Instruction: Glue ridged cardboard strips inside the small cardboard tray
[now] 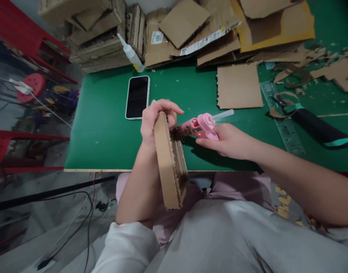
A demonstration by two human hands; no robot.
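Note:
My left hand (157,119) grips the far end of a cardboard piece (166,163) with raised edges, tilted up on its side at the front edge of the green table. Its index finger reaches over the top. A pink glue gun (204,127) is held in my right hand (229,140), with a clear glue stick (223,115) poking out of its back and a small red light on its side. The gun's nozzle, covered in brown residue, points left at the inner side of the cardboard; whether it touches is hard to tell.
Beyond the hands, a phone (137,97), a white glue bottle (132,55) and a cardboard square (240,86) lie or stand on the green table (100,125). Stacked cardboard (102,49) lines the back. At right are a clear ruler (286,129), a black-handled tool (319,127) and scraps.

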